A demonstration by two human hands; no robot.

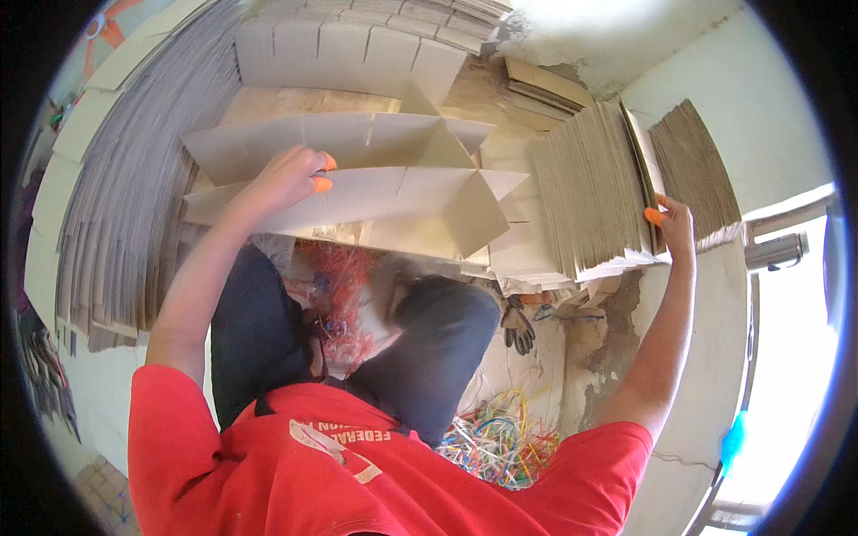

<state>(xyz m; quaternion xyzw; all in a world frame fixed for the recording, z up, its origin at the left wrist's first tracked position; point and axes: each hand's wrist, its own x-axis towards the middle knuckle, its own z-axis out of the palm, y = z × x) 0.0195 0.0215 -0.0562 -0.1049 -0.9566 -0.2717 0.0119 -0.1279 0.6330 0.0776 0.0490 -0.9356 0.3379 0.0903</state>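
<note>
Leftmost, along the upper left of the frame, a tall curved stack of flat grey-brown cardboard sheets (125, 188) stands on edge, packed tight so the sheets prop each other up. Just right of it, the left hand (288, 179), with orange rubber fingertip covers (322, 185), is closed on the edge of a pale beige slotted cardboard divider piece (393, 192), which lies flat over the person's knees at the centre of the frame, its slits and folded triangular flaps facing up, likely so the slots are easy to reach. Below it, dark trousers (438, 339) and a red shirt (357, 473) fill the lower middle, with a tangle of red and multicoloured plastic strapping (492, 442) loose on the floor. Further right, a dense upright bundle of brown corrugated cardboard strips (594, 192) leans against the wall; the right hand (675, 223) pinches its far edge, apparently peeling one sheet away. No open boxes or bins are visible; everything sits in bare stacks.
</note>
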